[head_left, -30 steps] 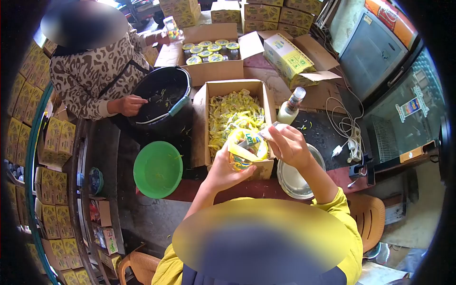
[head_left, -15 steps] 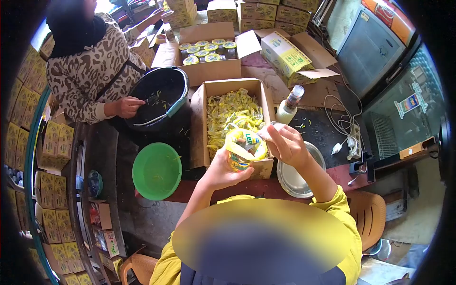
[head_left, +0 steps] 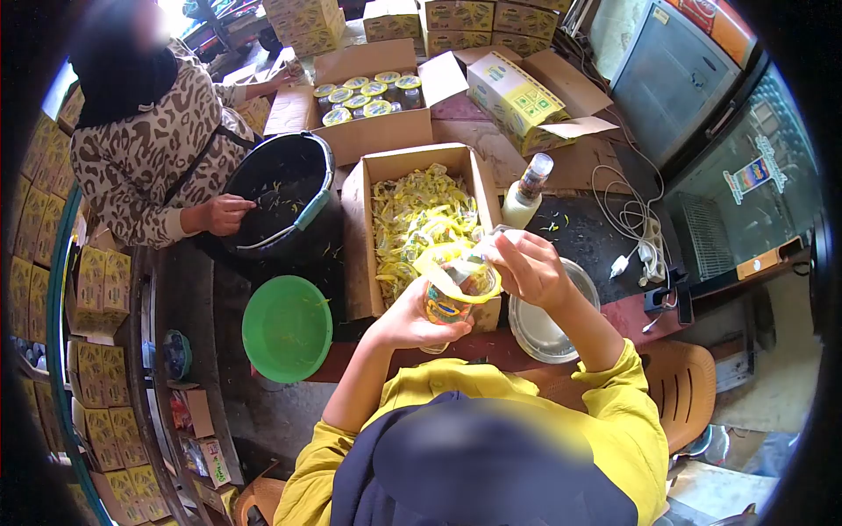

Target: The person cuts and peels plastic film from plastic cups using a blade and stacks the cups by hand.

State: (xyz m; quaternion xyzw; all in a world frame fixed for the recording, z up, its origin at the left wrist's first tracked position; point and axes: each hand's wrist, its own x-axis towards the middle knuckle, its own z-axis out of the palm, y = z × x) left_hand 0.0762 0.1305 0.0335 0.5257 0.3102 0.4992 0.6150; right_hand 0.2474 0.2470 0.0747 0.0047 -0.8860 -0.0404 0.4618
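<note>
In the head view, my left hand (head_left: 419, 317) is wrapped round a small clear jar (head_left: 449, 307) with a printed label. Around its top sits a yellow-edged plastic film (head_left: 438, 263), loose and standing out from the jar. My right hand (head_left: 531, 270) pinches a whitish, see-through edge of this film at the jar's upper right. Both hands are above the near side of an open cardboard box (head_left: 357, 237) full of crumpled yellow and clear plastic pieces (head_left: 417, 206). A silver round bowl (head_left: 535, 337) lies below my right hand.
A green basin (head_left: 285, 329) and a black bucket (head_left: 294, 206) stand left, with a co-worker's hand (head_left: 230, 215) at the bucket. Behind are a carton of yellow-lidded jars (head_left: 377, 107) and a bottle (head_left: 526, 197). A cable and power strip (head_left: 651, 250) lie right.
The yellow film's opening looks wider and more of the jar's label shows below it. Both hands keep their grips. The camera view has shifted slightly.
</note>
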